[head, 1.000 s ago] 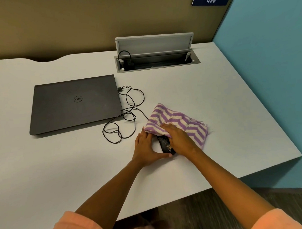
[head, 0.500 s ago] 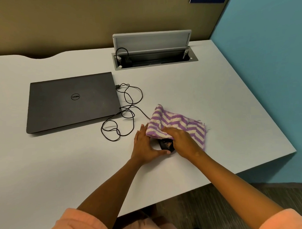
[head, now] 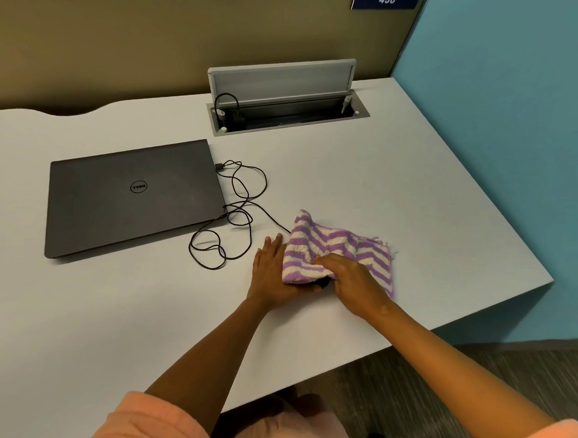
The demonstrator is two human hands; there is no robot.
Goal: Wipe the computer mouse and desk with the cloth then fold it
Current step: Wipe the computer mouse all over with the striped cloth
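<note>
Head view: near the desk's (head: 411, 188) front edge, the right hand (head: 352, 275) presses the purple-striped cloth (head: 331, 250) over the black mouse (head: 322, 284); the left hand (head: 273, 271) cups its side, grip loosely curled.

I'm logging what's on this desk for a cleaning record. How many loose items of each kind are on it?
Laptop, closed: 1
Cable, coiled: 1
Striped cloth: 1
Mouse, mostly hidden under the cloth: 1
Total: 4
</note>
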